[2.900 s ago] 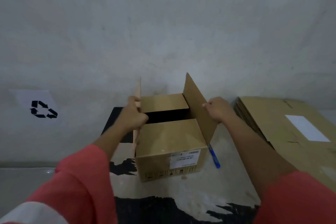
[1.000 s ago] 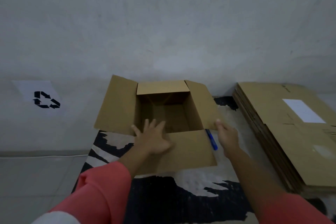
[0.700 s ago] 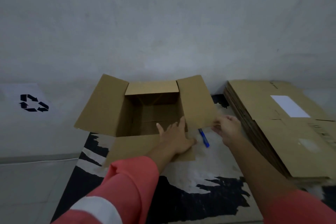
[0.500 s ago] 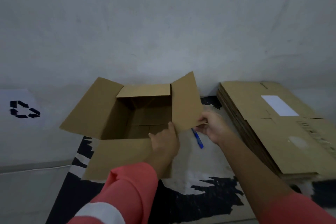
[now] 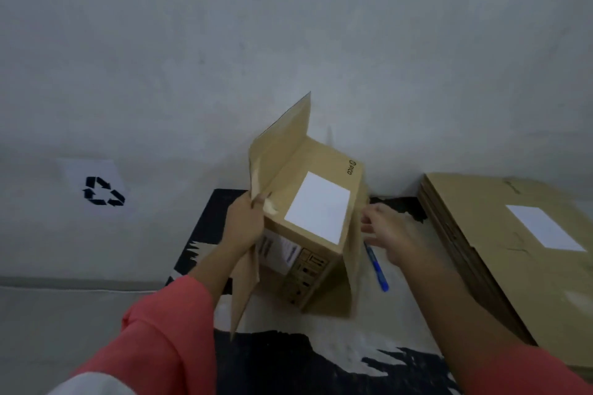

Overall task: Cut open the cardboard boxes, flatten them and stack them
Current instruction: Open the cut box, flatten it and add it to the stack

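A brown cardboard box [image 5: 308, 234] is tipped over on the black-and-white mat, its side with a white label facing up and its flaps sticking out at top and bottom. My left hand [image 5: 245, 223] grips the box's left edge near a torn strip of tape. My right hand [image 5: 390, 236] hovers just off the box's right side, fingers spread and blurred. A blue cutter [image 5: 377, 268] lies on the mat under my right hand. A stack of flattened boxes [image 5: 500, 234] lies at the right.
The black-and-white mat [image 5: 305, 359] covers the floor in front of me. A white sheet with a black recycling symbol [image 5: 102, 191] is stuck low on the grey wall at left. Grey floor lies left of the mat.
The box stood upright with its flaps spread open; it is now turned over onto its side, labelled face up. My right hand has let go of the right flap.
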